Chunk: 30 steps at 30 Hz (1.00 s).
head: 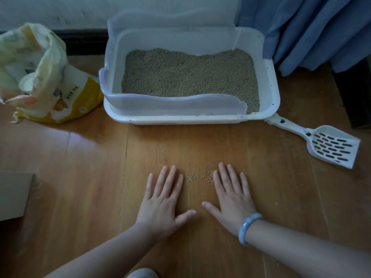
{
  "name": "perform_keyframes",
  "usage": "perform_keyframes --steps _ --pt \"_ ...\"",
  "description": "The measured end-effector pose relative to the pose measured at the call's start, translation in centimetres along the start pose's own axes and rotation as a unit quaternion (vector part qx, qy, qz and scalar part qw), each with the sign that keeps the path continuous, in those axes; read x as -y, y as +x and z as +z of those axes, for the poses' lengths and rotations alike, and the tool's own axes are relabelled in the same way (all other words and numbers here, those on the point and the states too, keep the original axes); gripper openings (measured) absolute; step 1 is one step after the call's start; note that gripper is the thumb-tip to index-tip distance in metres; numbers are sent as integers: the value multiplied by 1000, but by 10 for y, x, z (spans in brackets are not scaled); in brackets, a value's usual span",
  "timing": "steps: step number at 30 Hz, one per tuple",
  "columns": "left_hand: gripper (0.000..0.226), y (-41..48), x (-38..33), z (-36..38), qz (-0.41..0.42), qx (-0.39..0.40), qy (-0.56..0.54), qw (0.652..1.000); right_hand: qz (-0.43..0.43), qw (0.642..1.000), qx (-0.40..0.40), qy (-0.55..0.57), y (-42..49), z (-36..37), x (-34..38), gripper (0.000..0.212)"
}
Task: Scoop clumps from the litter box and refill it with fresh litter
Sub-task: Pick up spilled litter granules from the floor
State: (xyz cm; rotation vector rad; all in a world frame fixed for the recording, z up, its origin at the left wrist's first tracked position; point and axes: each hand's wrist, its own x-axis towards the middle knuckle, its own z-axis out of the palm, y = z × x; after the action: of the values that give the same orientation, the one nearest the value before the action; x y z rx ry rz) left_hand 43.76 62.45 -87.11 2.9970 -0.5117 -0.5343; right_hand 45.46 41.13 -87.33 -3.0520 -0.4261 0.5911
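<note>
A white litter box (pixel 270 97) with a translucent rim guard stands on the wooden floor, filled with tan litter (pixel 188 73). A white slotted scoop (pixel 325 143) lies on the floor to its right, handle toward the box. An open yellow-and-white litter bag (pixel 50 81) slumps at the left. My left hand (pixel 162 205) and my right hand (pixel 232 199) lie flat on the floor in front of the box, fingers straight, holding nothing. A small patch of spilled litter grains (pixel 198 176) lies between their fingertips.
A blue curtain (pixel 313 31) hangs at the back right beside the box. A white wall with a dark skirting runs along the back. A flat cardboard piece (pixel 14 195) lies at the left edge. A pale bangle (pixel 248 227) is on my right wrist.
</note>
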Motion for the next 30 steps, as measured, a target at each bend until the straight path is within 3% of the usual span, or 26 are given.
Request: perform_keyframes --steps 4,8,13,20,23,30 --pt "86 11 -7 -7 20 -12 -3 1000 -39 999 -20 4 5 -2 15 77" --pt "92 4 -4 -7 -20 -6 -10 1000 18 1000 -15 -4 2 2 -5 85" --pt "94 -23 0 8 21 14 -3 1000 49 998 23 -21 -18 11 -31 89" --pt "81 -5 -15 3 53 -8 -12 998 -25 999 -21 1 -8 4 3 77" --pt "79 7 -19 -5 44 -23 -19 999 -43 998 -39 -2 1 -2 5 75" --pt "92 -10 5 8 -26 -2 7 1000 37 999 -13 -36 12 1 -41 87"
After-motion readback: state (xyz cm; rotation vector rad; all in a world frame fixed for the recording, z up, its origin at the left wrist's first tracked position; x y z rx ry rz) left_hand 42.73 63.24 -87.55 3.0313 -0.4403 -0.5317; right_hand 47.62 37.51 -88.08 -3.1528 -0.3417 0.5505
